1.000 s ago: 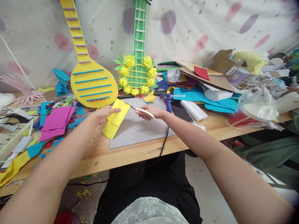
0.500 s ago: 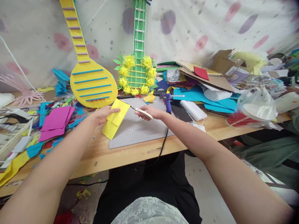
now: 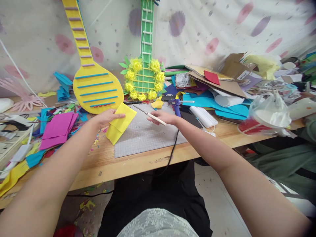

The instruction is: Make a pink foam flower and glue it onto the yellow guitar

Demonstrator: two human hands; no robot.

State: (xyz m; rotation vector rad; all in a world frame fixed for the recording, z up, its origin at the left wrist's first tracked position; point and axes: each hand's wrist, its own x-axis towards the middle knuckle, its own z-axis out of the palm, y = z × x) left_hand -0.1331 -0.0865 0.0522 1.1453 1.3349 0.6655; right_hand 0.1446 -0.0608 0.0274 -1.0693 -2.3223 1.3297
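My left hand [image 3: 108, 118] pinches a folded sheet of yellow paper [image 3: 122, 122] by its left side, thumb on top. Below and behind the paper lies a grey gridded cutting mat [image 3: 142, 138]. In my right hand [image 3: 163, 118] is a pair of scissors [image 3: 156, 118] with whitish handles. Their blades point left toward the paper's upper right corner and look closed, just apart from the sheet. Past my hands, a yellow paper lute-like instrument [image 3: 98, 86] and a green one [image 3: 146, 70] ringed with yellow paper flowers lean against the wall covering.
Magenta paper sheets [image 3: 58, 130] and scraps lie left. A purple glue gun [image 3: 177, 107], a black phone [image 3: 190, 118] and a white power bank [image 3: 203, 116] sit right of the mat. Farther right stands a bagged red cup [image 3: 263, 121]. A black cable [image 3: 172, 153] hangs over the table edge.
The scissors have drawn back to the right, away from the yellow paper, and their blades have turned. My left hand with the paper has shifted slightly left.
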